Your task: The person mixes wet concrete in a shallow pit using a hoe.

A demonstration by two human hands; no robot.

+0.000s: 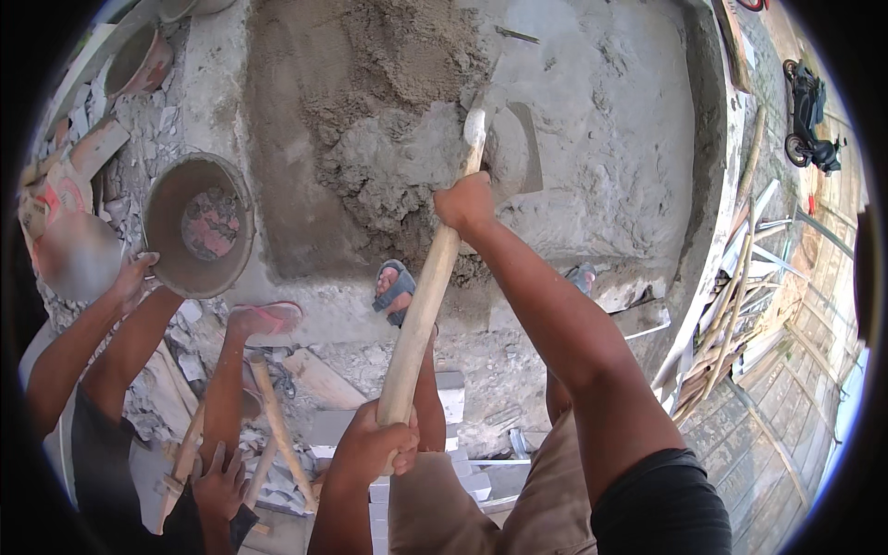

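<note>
Both my hands grip the pale wooden handle [422, 319] of a hoe, which slants up and away from me. My left hand [372, 439] is wrapped round the near end, close to my thigh. Farther up, my right hand [465, 205] closes round the handle below the hoe's head. The mortar-smeared hoe blade [529, 153] rests in the wet grey mortar [610, 176], partly hidden by it. Left of the blade lies a heap of browner, sandy mix [398, 65].
A low concrete edge [705, 176] borders the mortar. At left, a co-worker's hand [137, 280] holds the rim of a dark bucket [166, 222]. Rubble, another bucket [139, 63] and wooden poles [282, 425] lie around. Bamboo poles [745, 268] and a parked motorbike [808, 116] are at right.
</note>
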